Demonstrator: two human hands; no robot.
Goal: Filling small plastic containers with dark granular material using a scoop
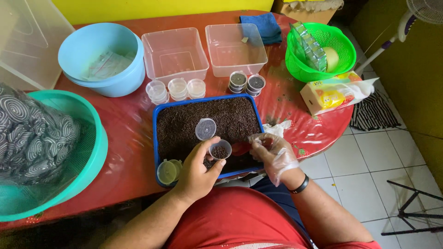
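Gripping a small cup [219,151], left hand [196,173] hides its base; gloved right hand [273,154] pinches something unclear

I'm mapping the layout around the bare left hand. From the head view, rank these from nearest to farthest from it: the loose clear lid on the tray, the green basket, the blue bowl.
From the left hand:
1. Clear lid, just above it, lying on the dark grains in the tray.
2. Blue bowl, far corner, up to the left.
3. Green basket, far right edge of the table.
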